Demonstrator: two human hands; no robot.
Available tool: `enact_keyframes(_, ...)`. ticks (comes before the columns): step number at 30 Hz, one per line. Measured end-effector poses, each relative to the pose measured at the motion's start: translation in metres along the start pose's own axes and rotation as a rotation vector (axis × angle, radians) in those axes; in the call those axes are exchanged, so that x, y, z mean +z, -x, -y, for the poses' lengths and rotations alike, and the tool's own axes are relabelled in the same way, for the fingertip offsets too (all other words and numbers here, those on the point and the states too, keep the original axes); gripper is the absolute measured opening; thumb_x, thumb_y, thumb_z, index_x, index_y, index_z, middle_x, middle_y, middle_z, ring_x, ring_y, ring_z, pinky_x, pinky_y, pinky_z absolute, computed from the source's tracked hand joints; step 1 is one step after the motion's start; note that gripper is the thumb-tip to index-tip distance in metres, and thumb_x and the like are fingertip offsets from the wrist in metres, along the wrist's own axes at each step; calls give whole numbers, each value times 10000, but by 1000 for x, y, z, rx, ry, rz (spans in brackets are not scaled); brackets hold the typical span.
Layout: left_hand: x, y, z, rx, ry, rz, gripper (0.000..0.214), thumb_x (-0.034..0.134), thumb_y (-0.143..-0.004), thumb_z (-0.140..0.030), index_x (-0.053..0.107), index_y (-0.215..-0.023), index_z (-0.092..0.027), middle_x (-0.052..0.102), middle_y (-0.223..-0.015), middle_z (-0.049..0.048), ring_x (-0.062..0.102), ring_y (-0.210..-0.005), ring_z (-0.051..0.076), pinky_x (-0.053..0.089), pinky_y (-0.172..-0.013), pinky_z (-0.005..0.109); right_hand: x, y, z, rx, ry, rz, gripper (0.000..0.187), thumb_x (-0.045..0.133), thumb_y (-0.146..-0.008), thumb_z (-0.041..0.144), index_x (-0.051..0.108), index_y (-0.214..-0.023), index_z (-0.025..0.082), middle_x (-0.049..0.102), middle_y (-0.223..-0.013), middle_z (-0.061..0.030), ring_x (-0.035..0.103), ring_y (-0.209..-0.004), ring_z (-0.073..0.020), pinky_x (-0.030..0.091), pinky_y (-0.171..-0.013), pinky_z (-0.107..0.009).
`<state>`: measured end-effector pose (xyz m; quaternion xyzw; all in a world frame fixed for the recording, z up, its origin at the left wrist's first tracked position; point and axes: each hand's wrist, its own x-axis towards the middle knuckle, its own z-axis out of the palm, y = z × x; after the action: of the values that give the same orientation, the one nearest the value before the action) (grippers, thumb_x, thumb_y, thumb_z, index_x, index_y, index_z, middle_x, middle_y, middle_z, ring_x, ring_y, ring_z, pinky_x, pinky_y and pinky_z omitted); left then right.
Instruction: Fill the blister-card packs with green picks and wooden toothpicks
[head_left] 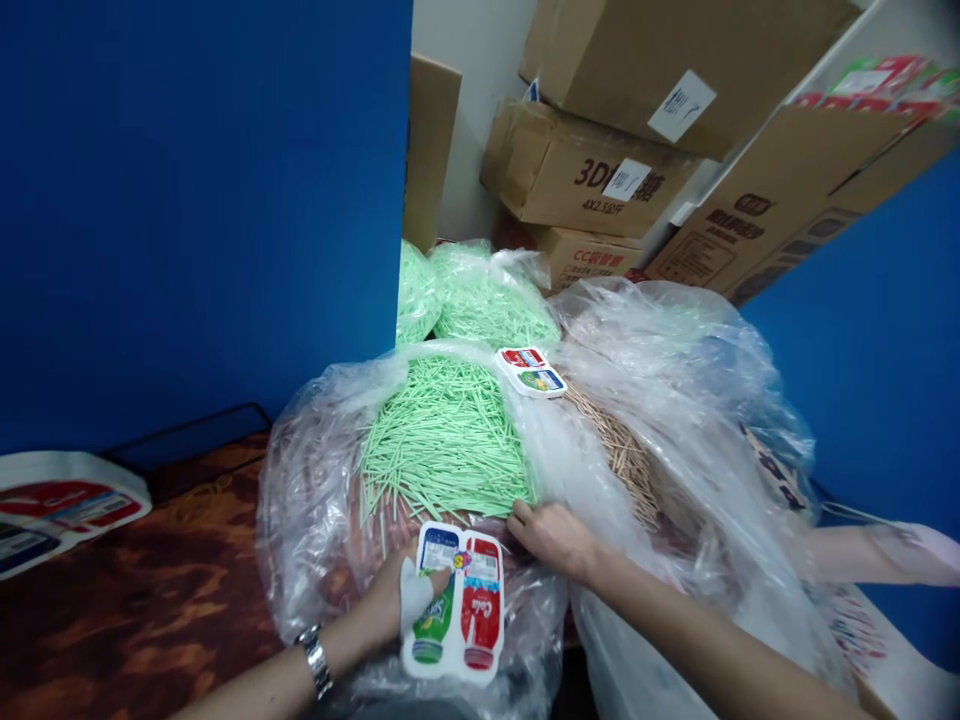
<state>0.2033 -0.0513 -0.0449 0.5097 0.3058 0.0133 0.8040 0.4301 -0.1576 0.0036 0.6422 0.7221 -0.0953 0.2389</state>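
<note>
My left hand (390, 598), with a watch on the wrist and a white wrap on the thumb, holds a printed card (454, 600) showing a green bottle and a red bottle. My right hand (553, 538) rests with curled fingers at the near edge of a heap of green sticks (446, 440) lying in an open clear plastic bag (315, 500). What its fingers pinch, if anything, is hidden. A second small printed card (531, 371) lies at the far edge of the heap.
Brown sticks (615, 445) lie in another clear bag to the right. More bagged green sticks (480, 295) sit behind. Cardboard boxes (600, 170) are stacked at the back. Blue panels (202, 200) stand left and right. A stack of cards (60, 505) lies at left on the dark wooden table (150, 590).
</note>
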Motion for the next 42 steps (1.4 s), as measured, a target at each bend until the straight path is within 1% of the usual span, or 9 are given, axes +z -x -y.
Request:
enact_keyframes(7,4,6,-7,75,-6,-49,353,740,-678,-411,630,-881,-144,728,-858,86,668,-719,227,533,-629,296,5,3,-13,-82,-92,-30,122,472,-886,141,565,-951,188,609,-906,-48,614,-738,-165,398,-571,-246)
enact_keyframes(13,3,4,-2,80,-70,-42,305,699,-716,-395,620,-881,-151,717,-802,64,657,-737,227,524,-640,302,-7,5,-19,72,-313,-39,243,446,-790,37,588,-950,153,611,-917,-59,576,-729,-145,380,-623,-235)
enact_keyframes(18,6,0,1,147,-198,-54,243,646,-762,-334,611,-899,-137,710,-854,65,646,-751,208,504,-637,271,-36,-20,-11,97,-498,-249,197,407,-882,140,599,-842,155,605,-826,-53,573,-778,-156,417,-707,-244)
enact_keyframes(23,-8,18,-24,228,-594,-68,202,632,-781,-335,646,-865,-152,701,-776,40,630,-666,188,473,-590,248,-52,-61,11,164,-472,-471,373,432,-886,155,493,-1254,173,581,-1145,-115,595,-941,-187,462,-800,-294)
enact_keyframes(28,-41,34,-36,464,-1040,-357,185,500,-878,-250,639,-980,-182,682,-901,80,634,-812,221,485,-743,310,-62,-96,43,-88,-200,-536,374,403,-933,194,477,-1299,224,516,-1327,-118,504,-1143,-261,438,-920,-418)
enact_keyframes(32,-53,39,-25,453,-1429,-322,130,518,-847,-181,645,-863,-161,666,-905,110,621,-858,271,502,-753,376,-73,-127,65,-331,-76,-591,378,347,-962,203,435,-1329,196,462,-1394,-99,368,-1291,-254,323,-1052,-517)
enact_keyframes(34,-54,43,-22,421,-1519,-299,130,514,-850,-155,644,-854,-158,669,-924,103,620,-868,270,512,-749,376,-73,-138,68,-396,-12,-627,343,363,-956,201,481,-1276,160,525,-1319,-121,379,-1280,-253,287,-1069,-559)
enact_keyframes(39,-59,48,-25,361,-1527,-286,152,494,-883,-158,645,-898,-162,673,-986,93,624,-886,239,518,-780,345,-67,-135,46,-548,133,-628,217,416,-943,183,624,-883,183,646,-837,-44,533,-1027,-216,227,-1104,-555)
enact_keyframes(42,-62,47,-32,348,-1530,-265,123,520,-872,-176,643,-883,-174,678,-959,81,630,-875,232,515,-780,330,-66,-122,26,-514,181,-611,199,432,-930,160,626,-891,182,641,-830,-40,545,-966,-210,212,-1112,-544)
